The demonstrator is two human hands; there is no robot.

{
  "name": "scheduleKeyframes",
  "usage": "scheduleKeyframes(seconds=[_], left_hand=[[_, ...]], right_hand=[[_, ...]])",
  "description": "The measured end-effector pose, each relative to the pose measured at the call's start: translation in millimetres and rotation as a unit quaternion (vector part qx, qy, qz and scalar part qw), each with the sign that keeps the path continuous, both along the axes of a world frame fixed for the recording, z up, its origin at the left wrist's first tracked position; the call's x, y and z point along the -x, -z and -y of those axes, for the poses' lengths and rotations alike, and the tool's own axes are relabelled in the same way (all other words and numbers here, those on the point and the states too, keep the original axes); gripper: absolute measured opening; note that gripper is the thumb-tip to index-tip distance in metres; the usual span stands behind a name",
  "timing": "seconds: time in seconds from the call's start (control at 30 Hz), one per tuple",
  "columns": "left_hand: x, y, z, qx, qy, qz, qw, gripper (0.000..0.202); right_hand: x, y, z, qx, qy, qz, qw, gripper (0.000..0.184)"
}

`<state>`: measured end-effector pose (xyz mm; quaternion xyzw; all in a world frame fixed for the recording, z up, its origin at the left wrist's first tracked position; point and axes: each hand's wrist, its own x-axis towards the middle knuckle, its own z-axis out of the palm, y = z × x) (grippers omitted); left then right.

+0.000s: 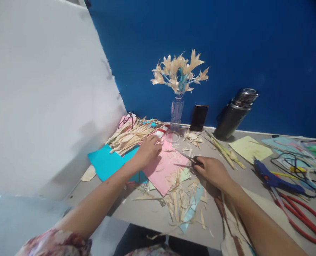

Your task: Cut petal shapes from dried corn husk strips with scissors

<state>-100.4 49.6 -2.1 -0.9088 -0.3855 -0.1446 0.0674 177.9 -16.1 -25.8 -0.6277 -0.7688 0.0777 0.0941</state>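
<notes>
My right hand [212, 172] is closed round the dark handles of a small pair of scissors [188, 157]. Their blades stand apart, pointing left over a pink paper sheet [165, 174]. At the sheet's upper left, my left hand [149, 152] is closed with fingers curled down; whatever they may grip is hidden. Just behind that hand lies a heap of dried pale husk strips [132, 134], partly over a turquoise sheet [107, 160]. Cut husk scraps [178, 202] litter the pink sheet and the table in front of it.
Husk flowers [179, 69] stand in a clear bottle [176, 115] at the back. Beside it are a phone [199, 118] leaning upright and a dark flask [234, 115]. A blue glue gun [276, 179] and large red-handled scissors [303, 215] lie on the right.
</notes>
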Motion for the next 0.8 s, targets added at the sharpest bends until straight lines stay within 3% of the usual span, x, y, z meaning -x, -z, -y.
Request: scheduleKeyframes(seconds=[0.07, 0.23, 0.33, 0.37, 0.43, 0.5, 0.53, 0.6, 0.7, 0.73, 0.8], left_hand=[[0.7, -1.3, 0.2, 0.013, 0.01, 0.016, 1.0, 0.012], [9.3, 12.1, -3.5, 0.036, -0.011, 0.011, 0.999, 0.012], [-0.2, 8.5, -0.8, 0.13, -0.006, 0.154, 0.979, 0.013], [-7.8, 4.8, 2.9, 0.185, -0.005, 0.227, 0.956, 0.011], [-27.1, -2.7, 14.0, 0.334, -0.039, 0.367, 0.867, 0.013], [-47.4, -7.1, 27.1, 0.482, -0.039, 0.431, 0.762, 0.016], [-56.2, -7.6, 32.9, 0.532, -0.03, 0.434, 0.726, 0.018], [-69.8, -5.6, 41.3, 0.58, -0.016, 0.431, 0.691, 0.02], [-80.0, 1.6, 47.0, 0.581, 0.005, 0.448, 0.679, 0.02], [-81.2, 4.3, 48.1, 0.589, 0.011, 0.466, 0.66, 0.02], [-81.7, 9.3, 50.3, 0.633, 0.015, 0.501, 0.59, 0.018]], right_hand=[[-0.1, 0.9, 0.0, -0.015, 0.004, -0.036, 0.999, 0.013], [-5.3, -0.1, -1.6, -0.017, 0.017, -0.06, 0.998, 0.014], [-3.2, -1.8, -0.5, -0.01, 0.003, -0.114, 0.993, 0.014], [-0.7, -2.2, 0.7, -0.001, 0.001, -0.171, 0.985, 0.013], [6.2, -2.5, 3.7, 0.034, 0.005, -0.344, 0.938, 0.012], [13.3, -2.2, 6.5, 0.077, 0.03, -0.535, 0.841, 0.024], [16.0, -2.1, 7.4, 0.094, 0.027, -0.596, 0.797, 0.031], [19.1, -2.3, 8.4, 0.103, 0.024, -0.653, 0.75, 0.04], [19.0, -4.4, 8.6, 0.122, 0.044, -0.663, 0.737, 0.04], [18.5, -5.4, 8.5, 0.13, 0.052, -0.66, 0.738, 0.039], [17.2, -7.1, 8.3, 0.134, 0.063, -0.661, 0.735, 0.035]])
